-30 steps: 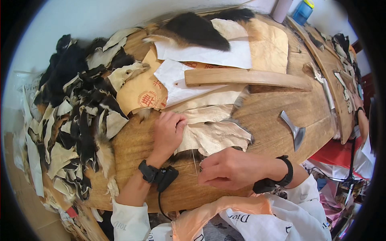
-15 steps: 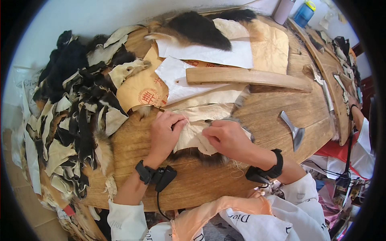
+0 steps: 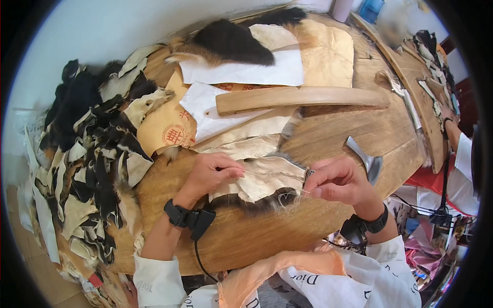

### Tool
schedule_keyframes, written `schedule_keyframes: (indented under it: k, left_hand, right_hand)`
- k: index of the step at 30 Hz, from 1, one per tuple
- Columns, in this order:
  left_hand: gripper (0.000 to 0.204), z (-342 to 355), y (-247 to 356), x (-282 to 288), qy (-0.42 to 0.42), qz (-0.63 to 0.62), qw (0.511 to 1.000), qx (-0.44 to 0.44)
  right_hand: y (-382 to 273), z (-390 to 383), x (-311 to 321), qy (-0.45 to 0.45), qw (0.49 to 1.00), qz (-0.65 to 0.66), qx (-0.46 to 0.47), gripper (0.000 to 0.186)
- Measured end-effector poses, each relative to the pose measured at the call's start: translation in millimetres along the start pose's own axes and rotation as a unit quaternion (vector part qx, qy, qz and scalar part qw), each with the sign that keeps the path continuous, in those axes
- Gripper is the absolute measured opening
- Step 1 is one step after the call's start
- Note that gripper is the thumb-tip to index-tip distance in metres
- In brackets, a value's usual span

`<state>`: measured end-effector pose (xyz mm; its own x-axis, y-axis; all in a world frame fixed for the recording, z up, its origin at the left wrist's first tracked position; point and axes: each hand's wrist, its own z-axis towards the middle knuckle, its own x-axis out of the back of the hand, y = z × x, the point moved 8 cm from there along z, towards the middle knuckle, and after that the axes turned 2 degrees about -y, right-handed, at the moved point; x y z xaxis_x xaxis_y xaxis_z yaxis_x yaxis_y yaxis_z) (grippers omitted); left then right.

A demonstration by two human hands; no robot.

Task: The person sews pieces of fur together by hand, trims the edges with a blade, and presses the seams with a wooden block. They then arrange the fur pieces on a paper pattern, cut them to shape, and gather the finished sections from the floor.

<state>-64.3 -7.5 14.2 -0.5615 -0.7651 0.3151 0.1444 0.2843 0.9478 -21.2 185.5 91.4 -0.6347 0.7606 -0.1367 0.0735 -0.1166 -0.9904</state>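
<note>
A pale pelt piece (image 3: pixel 264 177), skin side up with dark fur along its near edge, lies on the round wooden table (image 3: pixel 328 138). My left hand (image 3: pixel 210 174) presses and grips its left side, fingers curled over the skin. At the piece's right edge, my right hand (image 3: pixel 339 180) pinches a small metal needle (image 3: pixel 309 173). A thin pale thread (image 3: pixel 288 197) loops from it over the fur. Both wrists carry black bands.
A heap of dark and pale fur scraps (image 3: pixel 92 154) covers the table's left side. Farther back lie a long curved wooden board (image 3: pixel 303 97), white paper (image 3: pixel 246 72) and a dark pelt (image 3: pixel 231 41). A metal blade (image 3: pixel 367 160) rests right of my hand. Another person's arm (image 3: pixel 457 138) is at the right.
My right hand went from the table's near edge up onto the pelt, then drew back to the right with the thread. My left hand stayed on the pelt.
</note>
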Motion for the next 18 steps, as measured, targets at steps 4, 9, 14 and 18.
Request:
schedule_keyframes:
  k: [4,9,14,18]
  left_hand:
    - [0.008,3.3,-15.5,4.2,0.046,0.020,0.996,0.073]
    - [0.007,6.9,-6.9,8.0,0.053,0.065,0.994,0.069]
    - [0.014,5.2,-22.9,7.7,0.066,0.104,0.983,0.133]
    - [0.016,-1.0,-31.1,8.8,0.079,0.067,0.975,0.194]
  right_hand:
    - [1.1,-7.5,2.2,0.004,0.997,-0.070,-0.017,0.013]
    - [-20.0,-12.4,-5.9,-0.036,0.993,-0.114,0.003,0.015]
    - [-10.0,-79.1,28.1,-0.014,0.995,-0.074,-0.072,0.012]
    - [2.8,-225.8,141.7,0.146,0.790,-0.477,-0.358,0.010]
